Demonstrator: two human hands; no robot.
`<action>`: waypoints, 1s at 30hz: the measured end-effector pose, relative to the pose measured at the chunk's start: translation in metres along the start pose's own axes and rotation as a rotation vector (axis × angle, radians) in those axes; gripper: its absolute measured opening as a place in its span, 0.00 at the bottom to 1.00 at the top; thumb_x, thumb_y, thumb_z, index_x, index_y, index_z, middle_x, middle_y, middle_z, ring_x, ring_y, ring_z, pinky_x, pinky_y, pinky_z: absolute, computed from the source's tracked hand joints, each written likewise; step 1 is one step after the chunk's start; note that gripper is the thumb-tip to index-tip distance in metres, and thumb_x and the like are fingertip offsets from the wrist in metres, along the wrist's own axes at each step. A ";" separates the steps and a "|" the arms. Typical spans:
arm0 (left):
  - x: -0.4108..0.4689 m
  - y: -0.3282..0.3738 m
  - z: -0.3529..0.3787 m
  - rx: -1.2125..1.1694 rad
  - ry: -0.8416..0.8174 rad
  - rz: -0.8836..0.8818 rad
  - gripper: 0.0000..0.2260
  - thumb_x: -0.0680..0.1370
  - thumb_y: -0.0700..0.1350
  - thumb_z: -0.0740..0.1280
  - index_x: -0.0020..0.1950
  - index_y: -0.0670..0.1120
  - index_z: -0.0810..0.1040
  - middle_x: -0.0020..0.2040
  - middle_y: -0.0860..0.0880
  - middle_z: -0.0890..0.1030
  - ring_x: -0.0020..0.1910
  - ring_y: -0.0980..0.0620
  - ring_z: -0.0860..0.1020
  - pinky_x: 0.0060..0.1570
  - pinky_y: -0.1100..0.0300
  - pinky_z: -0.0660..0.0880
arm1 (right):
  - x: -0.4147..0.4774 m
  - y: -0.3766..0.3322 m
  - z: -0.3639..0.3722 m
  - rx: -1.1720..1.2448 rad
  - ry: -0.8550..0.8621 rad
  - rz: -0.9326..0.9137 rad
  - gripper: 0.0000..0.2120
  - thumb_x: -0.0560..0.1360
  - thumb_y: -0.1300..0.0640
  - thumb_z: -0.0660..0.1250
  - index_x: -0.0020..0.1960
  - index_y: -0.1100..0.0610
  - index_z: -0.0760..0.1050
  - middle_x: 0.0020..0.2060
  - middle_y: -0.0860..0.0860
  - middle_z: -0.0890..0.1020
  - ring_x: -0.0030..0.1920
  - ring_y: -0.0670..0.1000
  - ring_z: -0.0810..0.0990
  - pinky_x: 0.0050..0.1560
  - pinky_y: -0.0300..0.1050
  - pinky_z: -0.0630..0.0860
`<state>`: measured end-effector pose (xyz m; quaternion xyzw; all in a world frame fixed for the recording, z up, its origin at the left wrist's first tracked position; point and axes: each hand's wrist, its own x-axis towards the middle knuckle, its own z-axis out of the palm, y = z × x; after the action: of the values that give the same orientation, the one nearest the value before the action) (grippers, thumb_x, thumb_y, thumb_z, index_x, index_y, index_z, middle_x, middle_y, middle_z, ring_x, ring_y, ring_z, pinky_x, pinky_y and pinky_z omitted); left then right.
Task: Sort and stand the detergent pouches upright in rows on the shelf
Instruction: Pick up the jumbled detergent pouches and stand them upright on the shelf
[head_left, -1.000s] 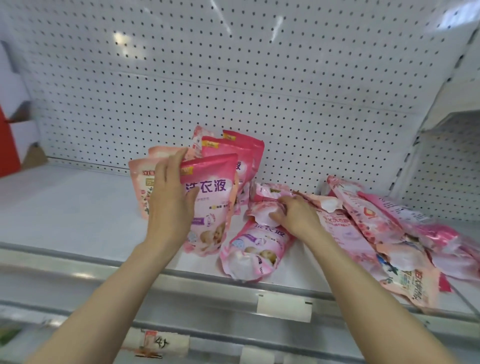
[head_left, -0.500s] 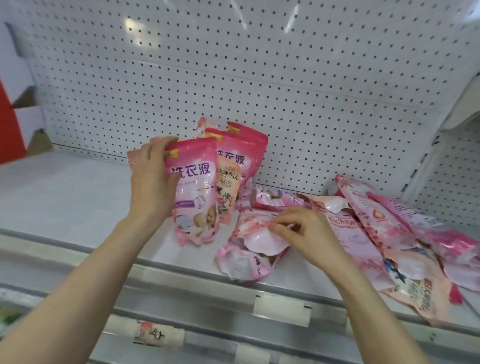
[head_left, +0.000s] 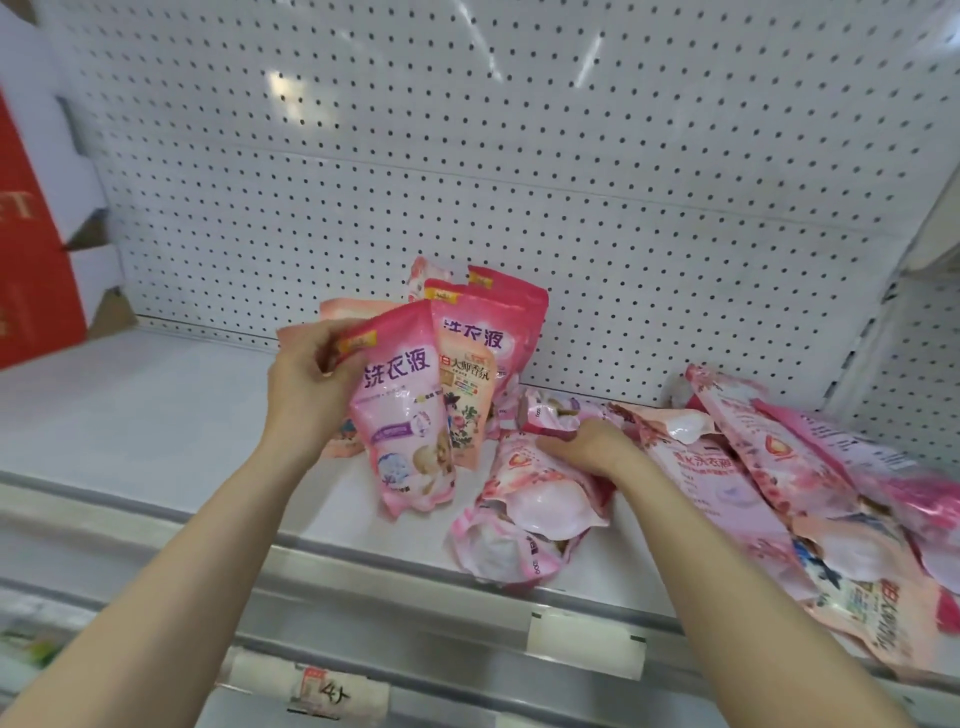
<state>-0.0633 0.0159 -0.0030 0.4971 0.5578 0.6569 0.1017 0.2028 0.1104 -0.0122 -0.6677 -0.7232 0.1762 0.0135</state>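
My left hand (head_left: 306, 384) grips the top corner of a pink detergent pouch (head_left: 408, 415) that stands upright near the shelf's front. Behind it stand several more pink pouches (head_left: 483, 343), leaning against the pegboard. My right hand (head_left: 589, 449) rests on a crumpled pink pouch (head_left: 535, 499) lying flat on the white shelf (head_left: 130, 415), fingers curled round its upper edge. Another flat pouch (head_left: 498, 553) lies beneath it at the shelf lip. A heap of pink pouches (head_left: 779, 467) lies to the right.
A white pegboard wall (head_left: 467, 182) backs the shelf. A red and white carton (head_left: 36, 249) sits at the far left. The metal front rail (head_left: 363, 587) carries price tags (head_left: 584, 642). A pegboard side panel (head_left: 914, 374) closes the right end.
My left hand has shifted from the pouch's face to its top corner and stood it more upright. My right hand has moved back onto the upper edge of the flat pouch.
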 end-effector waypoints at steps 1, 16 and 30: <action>0.001 0.001 -0.001 -0.019 -0.006 0.009 0.19 0.74 0.31 0.66 0.50 0.57 0.79 0.47 0.50 0.82 0.47 0.50 0.80 0.52 0.50 0.77 | 0.002 -0.004 -0.001 0.011 -0.007 0.006 0.29 0.77 0.38 0.64 0.64 0.62 0.74 0.60 0.58 0.80 0.58 0.56 0.79 0.50 0.43 0.74; 0.002 0.019 0.012 -0.266 -0.032 -0.004 0.18 0.75 0.28 0.64 0.50 0.52 0.78 0.43 0.52 0.82 0.40 0.65 0.80 0.41 0.71 0.76 | -0.020 0.002 -0.041 1.019 0.357 -0.320 0.27 0.74 0.69 0.69 0.69 0.53 0.71 0.49 0.52 0.83 0.47 0.50 0.83 0.48 0.47 0.82; 0.015 0.012 0.006 -0.277 -0.009 -0.042 0.17 0.76 0.31 0.67 0.51 0.54 0.77 0.43 0.52 0.83 0.39 0.59 0.81 0.39 0.66 0.79 | 0.016 0.006 -0.025 1.514 0.245 -0.397 0.27 0.75 0.74 0.63 0.70 0.56 0.63 0.56 0.60 0.79 0.55 0.57 0.81 0.56 0.54 0.78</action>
<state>-0.0605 0.0257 0.0141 0.4694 0.4717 0.7230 0.1853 0.2136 0.1322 0.0059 -0.3502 -0.5055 0.5398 0.5748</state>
